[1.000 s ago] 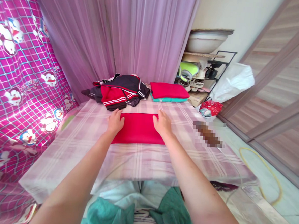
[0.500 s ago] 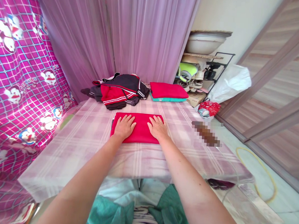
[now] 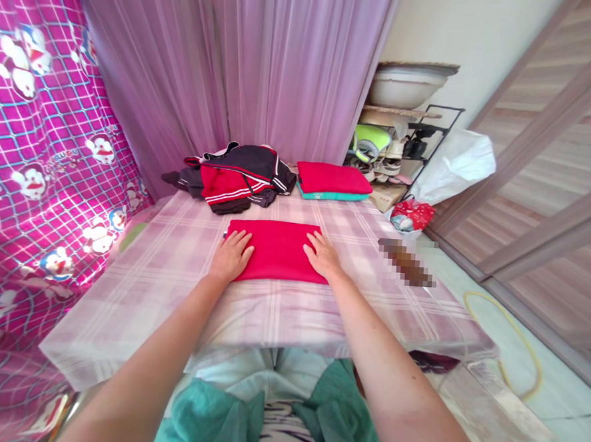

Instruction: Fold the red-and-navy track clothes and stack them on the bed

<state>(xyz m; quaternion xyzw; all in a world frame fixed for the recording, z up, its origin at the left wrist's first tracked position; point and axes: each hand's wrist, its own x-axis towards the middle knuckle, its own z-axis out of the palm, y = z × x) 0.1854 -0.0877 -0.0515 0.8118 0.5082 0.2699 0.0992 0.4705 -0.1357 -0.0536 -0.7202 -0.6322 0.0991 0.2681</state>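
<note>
Checked table (image 3: 146, 285), purple curtain (image 3: 265, 66) behind.
I see left hand (image 3: 232, 257) and right hand (image 3: 323, 256) flat, fingers spread, on the red cloth (image 3: 276, 250).

To the right on the table (image 3: 172, 277), a blurred patch (image 3: 406, 262) hides whatever lies there. The left hand (image 3: 231, 257) and right hand (image 3: 323, 256) cover the cloth (image 3: 276, 250) at its near corners.

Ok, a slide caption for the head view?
Left hand and right hand rest flat on a folded red garment on a plaid tablecloth; clothes heap behind.
</note>
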